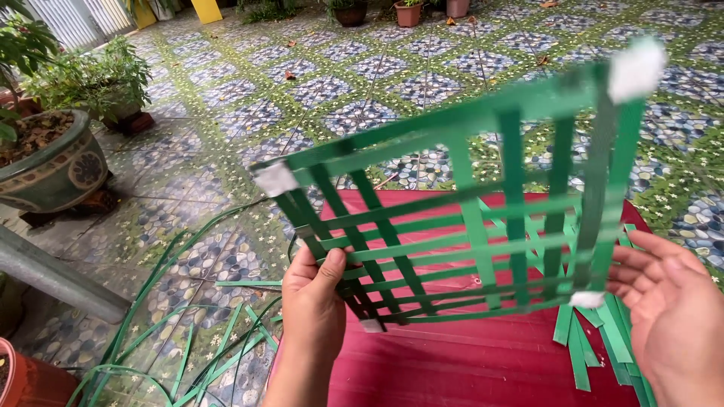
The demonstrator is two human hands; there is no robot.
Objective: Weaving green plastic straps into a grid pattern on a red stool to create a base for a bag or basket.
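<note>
I hold up a loosely woven grid of green plastic strips (467, 226), its corners fixed with bits of white tape (275, 179). My left hand (313, 301) pinches the grid's lower left edge between thumb and fingers. My right hand (671, 316) is at the lower right corner, fingers spread and touching the strips near a white tape piece (587, 299). The grid hangs tilted above a dark red table (467, 354).
Loose green strips (596, 339) lie on the table's right side and more trail over the patterned tile floor (196, 332) at the left. A large glazed plant pot (53, 162) stands at far left, a grey pipe (53, 275) below it, more pots at the back.
</note>
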